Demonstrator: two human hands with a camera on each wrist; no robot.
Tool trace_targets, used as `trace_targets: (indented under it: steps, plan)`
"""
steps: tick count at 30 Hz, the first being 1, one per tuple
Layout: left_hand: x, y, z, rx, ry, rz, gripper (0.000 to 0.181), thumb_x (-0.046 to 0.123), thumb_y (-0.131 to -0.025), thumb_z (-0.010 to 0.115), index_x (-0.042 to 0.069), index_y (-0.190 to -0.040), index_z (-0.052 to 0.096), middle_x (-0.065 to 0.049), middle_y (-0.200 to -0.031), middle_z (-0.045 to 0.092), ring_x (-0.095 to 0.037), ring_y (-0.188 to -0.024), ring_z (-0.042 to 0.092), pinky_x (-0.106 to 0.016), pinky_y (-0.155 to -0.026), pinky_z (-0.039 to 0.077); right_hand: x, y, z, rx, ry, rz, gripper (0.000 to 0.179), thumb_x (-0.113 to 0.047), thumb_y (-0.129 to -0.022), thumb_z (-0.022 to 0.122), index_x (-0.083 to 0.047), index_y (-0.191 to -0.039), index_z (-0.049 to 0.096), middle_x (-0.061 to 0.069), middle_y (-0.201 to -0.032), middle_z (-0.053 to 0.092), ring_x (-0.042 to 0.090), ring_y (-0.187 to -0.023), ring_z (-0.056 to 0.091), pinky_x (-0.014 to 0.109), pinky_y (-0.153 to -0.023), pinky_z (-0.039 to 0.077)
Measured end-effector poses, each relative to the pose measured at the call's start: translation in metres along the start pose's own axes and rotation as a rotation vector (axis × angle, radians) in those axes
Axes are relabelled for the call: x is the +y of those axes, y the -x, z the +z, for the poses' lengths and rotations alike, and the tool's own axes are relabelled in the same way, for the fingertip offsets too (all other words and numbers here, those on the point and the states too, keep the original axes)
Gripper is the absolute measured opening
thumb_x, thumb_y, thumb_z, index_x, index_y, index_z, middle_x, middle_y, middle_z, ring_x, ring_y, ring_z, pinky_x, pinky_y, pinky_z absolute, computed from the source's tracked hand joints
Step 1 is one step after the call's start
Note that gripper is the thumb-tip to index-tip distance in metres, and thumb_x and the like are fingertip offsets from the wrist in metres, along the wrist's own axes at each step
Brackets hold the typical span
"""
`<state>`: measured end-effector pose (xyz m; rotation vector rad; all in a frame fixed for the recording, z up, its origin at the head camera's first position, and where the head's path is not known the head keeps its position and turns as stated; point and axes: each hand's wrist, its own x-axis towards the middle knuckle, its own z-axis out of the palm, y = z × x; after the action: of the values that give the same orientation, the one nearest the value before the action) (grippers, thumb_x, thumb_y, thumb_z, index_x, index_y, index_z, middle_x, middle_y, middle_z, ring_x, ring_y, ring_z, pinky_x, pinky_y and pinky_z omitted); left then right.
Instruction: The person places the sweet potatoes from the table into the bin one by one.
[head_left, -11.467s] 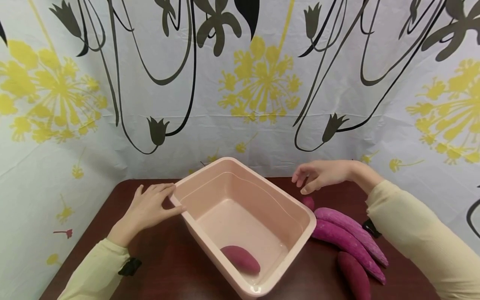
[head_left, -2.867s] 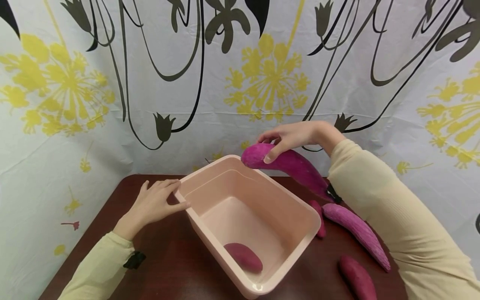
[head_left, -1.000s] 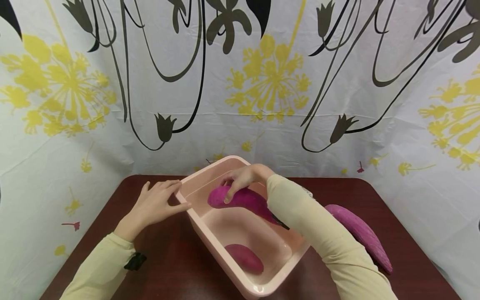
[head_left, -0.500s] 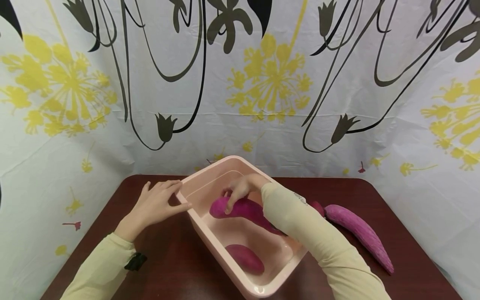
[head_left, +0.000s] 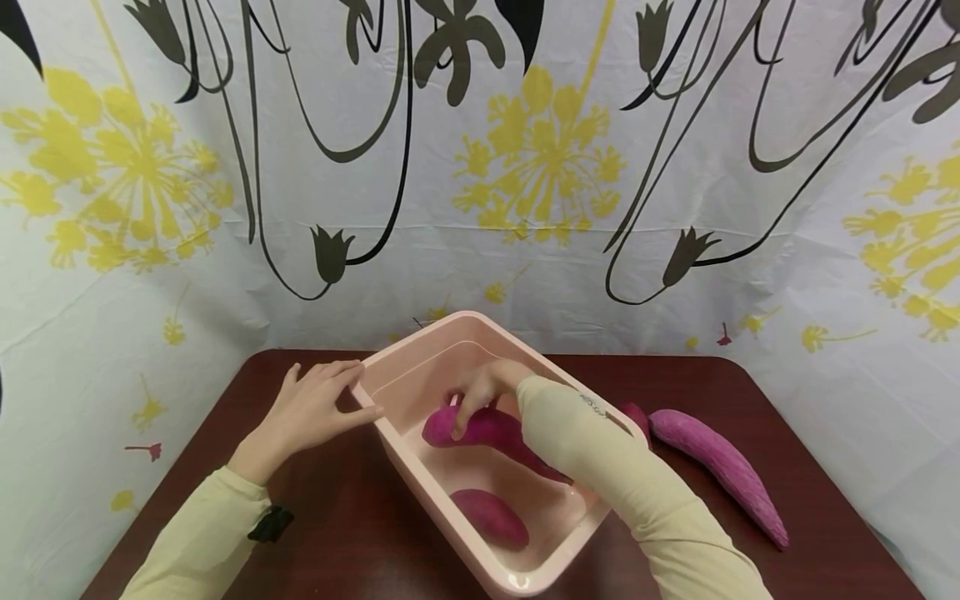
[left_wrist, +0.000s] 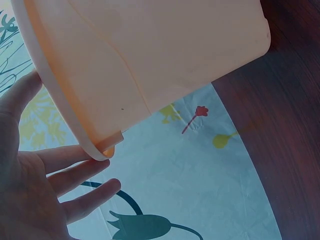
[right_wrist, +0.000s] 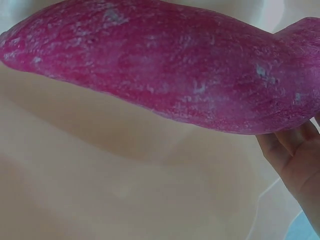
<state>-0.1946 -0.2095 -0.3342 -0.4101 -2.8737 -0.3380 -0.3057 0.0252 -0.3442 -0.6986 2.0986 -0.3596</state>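
My right hand point(head_left: 480, 393) reaches inside a pink plastic tub point(head_left: 491, 579) and grips one end of a long, curved magenta vegetable point(head_left: 498, 432). In the right wrist view, this vegetable point(right_wrist: 150, 65) has whitish patches, and a shadow falls on the tub below it. Close to the tub floor, it lies level with a reddish-purple sweet potato point(head_left: 489, 517) in the near corner. My left hand point(head_left: 309, 415) rests its fingers and thumb on the tub's left corner. In the left wrist view, those fingers point(left_wrist: 72, 177) are spread and fairly straight, right at the rim.
On the dark red table point(head_left: 330, 517), a second long magenta vegetable point(head_left: 720, 467) lies right of the tub. Beside it, a reddish piece point(head_left: 636, 415) shows partly behind the tub and sleeve. A flower-patterned cloth point(head_left: 420, 192) hangs behind the table.
My right hand, empty at first, took a long magenta vegetable from the right of the tub, carried it over the rim and lowered it inside. The left hand stays at the corner.
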Motion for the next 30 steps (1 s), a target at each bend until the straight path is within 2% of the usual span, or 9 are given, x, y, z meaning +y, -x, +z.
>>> trace_targets:
  steps: [12, 22, 30]
  plan:
    - [0.000, 0.000, 0.000, -0.006, 0.002, -0.011, 0.080, 0.064, -0.071, 0.055, 0.003, -0.124, 0.051, -0.015, -0.121, 0.049, -0.033, -0.111, 0.041, -0.064, -0.090, 0.014, 0.003, -0.004, 0.010, -0.003, 0.006, -0.003, 0.040, -0.020, -0.073, 0.071, -0.017, -0.106, 0.048, 0.001, -0.100, 0.048, 0.013, -0.088, 0.050, 0.029, -0.073, 0.046]
    - [0.000, -0.001, 0.001, -0.005, 0.010, -0.010, 0.079, 0.062, -0.072, 0.056, 0.003, -0.124, 0.050, -0.016, -0.121, 0.049, -0.033, -0.111, 0.041, -0.065, -0.090, 0.013, 0.006, -0.011, 0.018, -0.021, -0.023, 0.045, 0.041, -0.017, -0.073, 0.072, -0.015, -0.107, 0.049, 0.002, -0.097, 0.050, 0.014, -0.089, 0.051, 0.033, -0.074, 0.047]
    - [0.000, 0.000, 0.001, -0.004, 0.009, -0.010, 0.079, 0.062, -0.072, 0.056, 0.003, -0.124, 0.050, -0.016, -0.121, 0.049, -0.033, -0.111, 0.041, -0.064, -0.090, 0.013, 0.002, -0.013, 0.024, -0.046, 0.019, 0.081, 0.039, -0.018, -0.073, 0.072, -0.016, -0.105, 0.051, 0.000, -0.097, 0.049, 0.015, -0.089, 0.051, 0.035, -0.077, 0.046]
